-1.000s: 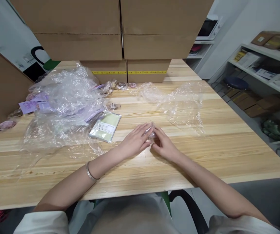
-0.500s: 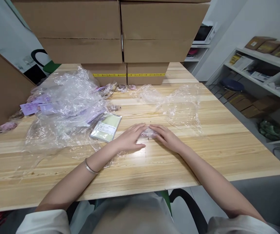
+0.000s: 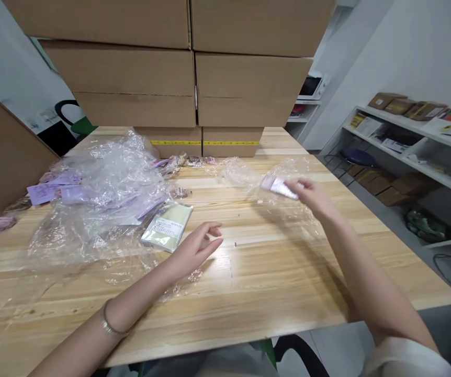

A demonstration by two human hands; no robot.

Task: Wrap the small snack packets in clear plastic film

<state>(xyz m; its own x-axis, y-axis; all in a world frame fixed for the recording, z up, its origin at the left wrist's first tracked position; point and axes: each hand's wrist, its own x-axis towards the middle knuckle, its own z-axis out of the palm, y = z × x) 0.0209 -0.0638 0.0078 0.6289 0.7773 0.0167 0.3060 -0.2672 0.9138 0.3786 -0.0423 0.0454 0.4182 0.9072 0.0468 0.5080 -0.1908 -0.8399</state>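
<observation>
My right hand (image 3: pixel 312 197) pinches one end of a small, shiny, clear-wrapped packet (image 3: pixel 279 187), raised above the right side of the table. Motion blurs the packet's contents. Behind and beneath it lies a crumpled sheet of clear plastic (image 3: pixel 300 167). My left hand (image 3: pixel 200 246) hovers over the middle of the table with its fingers apart and nothing between them. Just left of it is a flat pale green packet (image 3: pixel 167 226) with a white label. Further left spreads a heap of clear plastic bags (image 3: pixel 111 178) with purple cards (image 3: pixel 55 191) among them.
Stacked cardboard boxes (image 3: pixel 131 73) stand at the back of the wooden table (image 3: pixel 257 293). Another cardboard box (image 3: pixel 6 152) rises at the left edge. Small wrapped items (image 3: pixel 194 162) lie before the stack. White shelves (image 3: pixel 414 152) stand beyond the table on the right.
My hands were together over a small clear-wrapped item at the centre. Now my right hand has lifted the packet away to the right, and my left hand has drawn back slightly. The view has tilted up.
</observation>
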